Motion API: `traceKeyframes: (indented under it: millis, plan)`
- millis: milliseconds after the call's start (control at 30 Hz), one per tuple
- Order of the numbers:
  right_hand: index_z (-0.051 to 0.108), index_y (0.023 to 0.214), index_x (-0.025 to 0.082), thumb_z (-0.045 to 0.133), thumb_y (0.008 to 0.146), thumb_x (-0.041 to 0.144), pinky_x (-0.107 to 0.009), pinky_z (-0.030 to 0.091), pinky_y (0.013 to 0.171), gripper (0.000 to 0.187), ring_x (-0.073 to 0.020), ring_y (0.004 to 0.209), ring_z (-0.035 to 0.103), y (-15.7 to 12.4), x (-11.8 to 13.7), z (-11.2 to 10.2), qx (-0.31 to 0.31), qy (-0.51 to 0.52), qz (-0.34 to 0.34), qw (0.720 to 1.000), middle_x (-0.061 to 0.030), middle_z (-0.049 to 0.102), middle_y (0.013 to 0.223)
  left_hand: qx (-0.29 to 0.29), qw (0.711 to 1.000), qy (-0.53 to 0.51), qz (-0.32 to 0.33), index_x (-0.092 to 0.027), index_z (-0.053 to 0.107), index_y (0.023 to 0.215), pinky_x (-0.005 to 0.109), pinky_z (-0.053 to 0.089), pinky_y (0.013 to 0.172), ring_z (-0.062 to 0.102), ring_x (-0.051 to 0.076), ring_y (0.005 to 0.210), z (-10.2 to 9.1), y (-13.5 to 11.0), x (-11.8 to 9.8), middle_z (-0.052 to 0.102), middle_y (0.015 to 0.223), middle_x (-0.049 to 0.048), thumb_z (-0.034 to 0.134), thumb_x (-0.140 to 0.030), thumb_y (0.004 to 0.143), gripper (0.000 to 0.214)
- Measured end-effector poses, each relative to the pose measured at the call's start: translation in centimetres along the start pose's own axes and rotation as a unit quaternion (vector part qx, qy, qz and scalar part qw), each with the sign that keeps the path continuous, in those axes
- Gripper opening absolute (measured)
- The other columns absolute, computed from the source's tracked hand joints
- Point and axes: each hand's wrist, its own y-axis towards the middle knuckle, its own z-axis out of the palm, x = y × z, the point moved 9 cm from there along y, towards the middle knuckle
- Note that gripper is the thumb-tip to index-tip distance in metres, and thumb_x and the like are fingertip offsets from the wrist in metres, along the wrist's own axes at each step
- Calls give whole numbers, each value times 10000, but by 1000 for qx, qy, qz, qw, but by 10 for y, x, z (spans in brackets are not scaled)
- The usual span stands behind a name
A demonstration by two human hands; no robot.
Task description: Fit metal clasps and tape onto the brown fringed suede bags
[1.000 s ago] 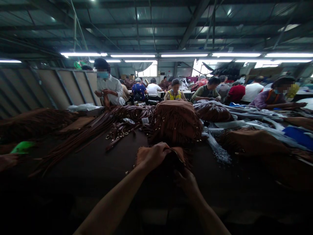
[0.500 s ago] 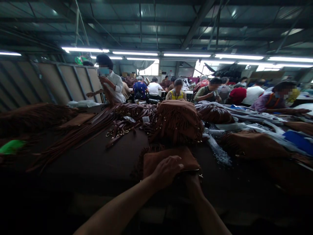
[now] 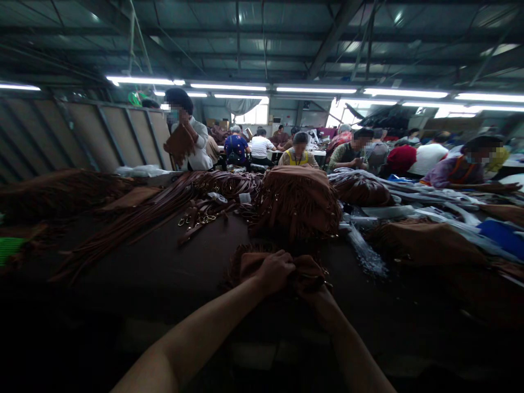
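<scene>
A brown fringed bag (image 3: 250,263) lies in front of me on the dark table, its right part bunched up and its fringe spread at the left. My left hand (image 3: 277,271) is closed on the bag's top, fingers curled into the material. At the bag's near right edge, my right hand (image 3: 320,301) reaches into the folds and grips it; those fingers are mostly covered by the material. Small metal fittings glint at the bag's right side. Just beyond it stands a stack of similar fringed bags (image 3: 301,199).
Brown straps (image 3: 135,226) and metal clasps (image 3: 200,218) lie to the left. White strips (image 3: 409,188), a clear plastic bundle (image 3: 366,254) and more brown bags (image 3: 429,243) are at the right. A standing person (image 3: 198,139) holds a brown piece; several people sit behind.
The bag went from flat to bunched. My left hand has curled from lying flat to gripping its top. The standing person has raised a brown piece. A green item at left shifted outward.
</scene>
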Motion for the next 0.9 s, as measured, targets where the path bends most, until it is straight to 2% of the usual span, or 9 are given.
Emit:
traceKeyframes:
  millis: [100,200,267,367,467,600,700,800,900]
  plan:
    - [620,1082,217,789,536,230,-403,511,856,571,-275,1021,627,-1,-7,0,13,76,29,997,-71,683,1063,-30,995,-87,-33,-198,574,1213,350,412,988,525,217,1117,-7,-15,-1,600,1196,69,620,-167,765,451]
    - [625,1090,203,800,528,212,-447,478,922,589,-286,1051,622,0,-17,-2,0,128,66,990,-88,677,1104,-41,995,-86,-33,-209,404,1377,430,339,1067,426,271,1251,-16,-24,-9,485,1353,97,676,-189,701,729]
    - [634,1088,206,820,496,223,-461,473,928,620,-295,1055,618,3,-15,-2,-4,133,51,990,-92,676,1113,-56,993,-94,-38,-212,403,1367,406,355,1060,439,254,1241,-24,-25,-9,480,1346,95,615,-92,699,710]
    - [647,1089,227,849,438,242,-451,498,883,681,-312,1068,604,6,-5,0,6,116,1,993,-95,662,1152,-98,983,-136,-75,-226,473,1281,312,444,964,533,186,1123,-39,-23,4,510,1291,62,517,0,710,616]
    - [655,1082,228,831,478,219,-421,524,807,629,-296,1006,627,3,-11,-2,-8,142,18,990,-78,680,1105,-108,982,-140,-61,-226,602,1094,292,460,923,558,163,1061,-43,-18,10,580,1171,42,458,1,766,424]
    - [691,973,211,774,542,136,-343,525,738,445,-237,895,647,-4,-22,-6,-25,186,43,981,-41,708,993,-79,988,-131,17,-194,681,875,297,442,915,552,179,1037,-26,-11,2,655,1020,49,448,-22,790,303]
    - [710,878,198,753,519,91,-306,518,678,377,-208,800,643,-7,-25,-4,-4,191,59,980,-26,714,883,-45,987,-153,-10,-171,678,767,280,449,876,590,176,928,-6,-9,3,682,910,44,471,-36,774,247]
    - [704,780,197,762,485,85,-293,516,653,321,-190,738,635,-6,-31,-11,-22,201,80,976,-6,700,784,-23,982,-182,-47,-179,668,882,255,463,809,614,161,859,1,-12,2,687,906,15,534,-81,764,204]
    - [686,745,194,770,499,98,-272,504,628,278,-176,721,626,-5,-35,-15,-32,200,82,976,0,689,774,-23,977,-202,-71,-206,632,1018,254,454,807,613,171,911,-3,-17,-1,675,991,4,669,-219,746,275]
